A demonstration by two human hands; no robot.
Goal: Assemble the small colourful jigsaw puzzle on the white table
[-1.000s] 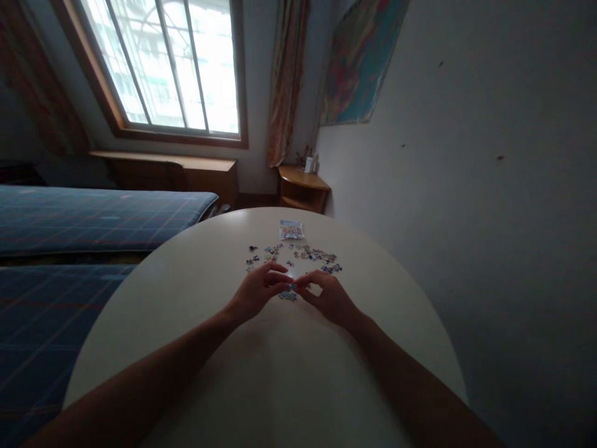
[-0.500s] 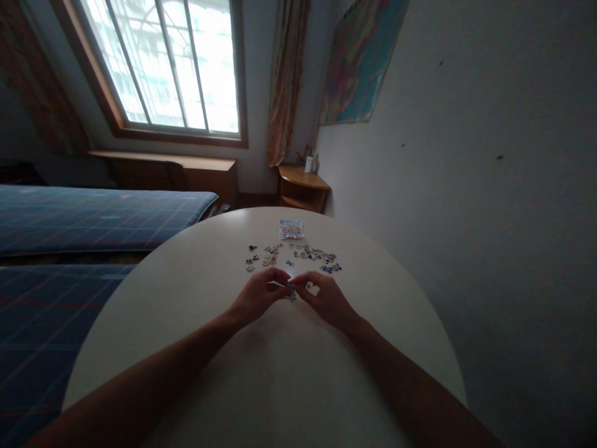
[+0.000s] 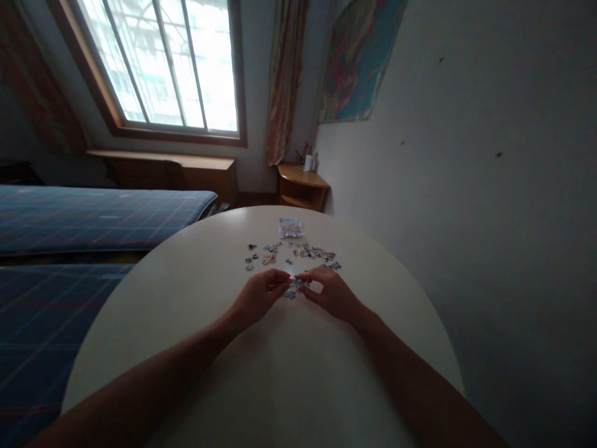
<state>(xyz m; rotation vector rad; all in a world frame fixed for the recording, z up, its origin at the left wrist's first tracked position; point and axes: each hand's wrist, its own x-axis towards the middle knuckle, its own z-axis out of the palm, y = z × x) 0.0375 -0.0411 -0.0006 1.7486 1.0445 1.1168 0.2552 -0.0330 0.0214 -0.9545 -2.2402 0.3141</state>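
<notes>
My left hand [image 3: 255,294] and my right hand [image 3: 332,294] meet low over the round white worktop [image 3: 196,298], with a small bluish patch of puzzle pieces [image 3: 290,294] between and just below the fingertips. On each side my grip is drawn in, thumb close to the fingers; the right fingertips lie at the patch's upper edge, but the pieces are so small and shaded that I cannot tell whether either grip is pinching one. Judging by how closely that patch sits together, I take a few pieces to be joined already, though I can't make out the seams. Far more lies unjoined: a loose left group [image 3: 269,257] with a few strays farther left, a longer right group [image 3: 317,252], some dark pieces [image 3: 333,266] just beyond my right hand, and a single piece [image 3: 290,262] alone between the groups. I would call it an early stage, with most pieces left over. Past them, a picture packet [image 3: 290,228] lies flat near the far edge.
</notes>
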